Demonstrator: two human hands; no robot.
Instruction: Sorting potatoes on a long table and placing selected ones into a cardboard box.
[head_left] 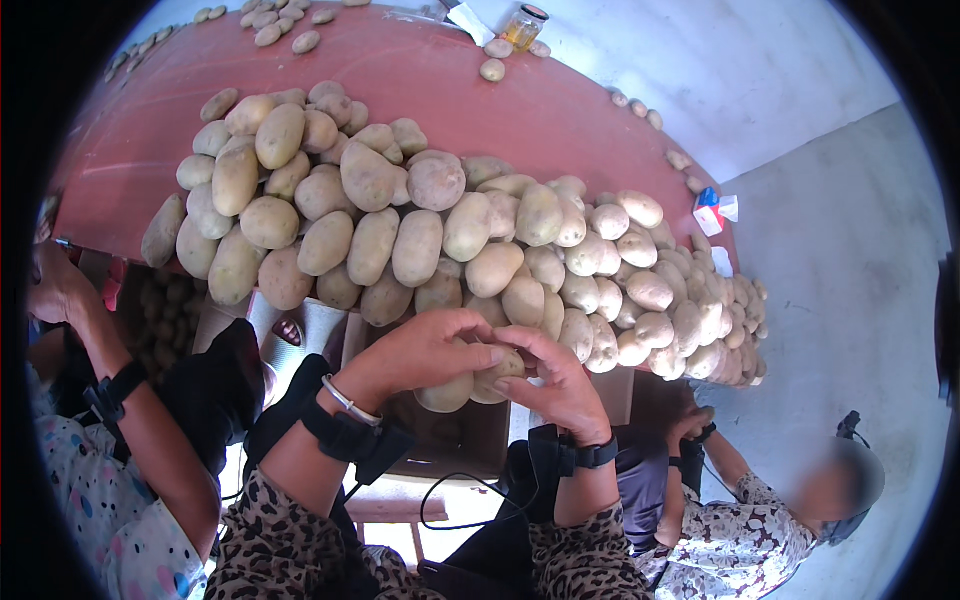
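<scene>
My hands meet at the near edge of a long heap of potatoes (415, 247), over a cardboard box (445, 462) between my knees. Curled over from the left, my left hand (425, 350) holds a potato (443, 394) under its palm. A second potato (497, 378) sits between the two hands. The fingers and thumb of my right hand (555, 378) are closed around that one, with my left thumb resting against its top. How far my left fingers reach round the potatoes is partly hidden.
The heap lies on a red table (400, 75). Loose potatoes, a glass jar (524, 27) and a tissue box (708, 212) are along its far side. One person's arm (150, 430) is close on my left; another person (740, 520) sits at my right. A black cable (425, 510) loops near my lap.
</scene>
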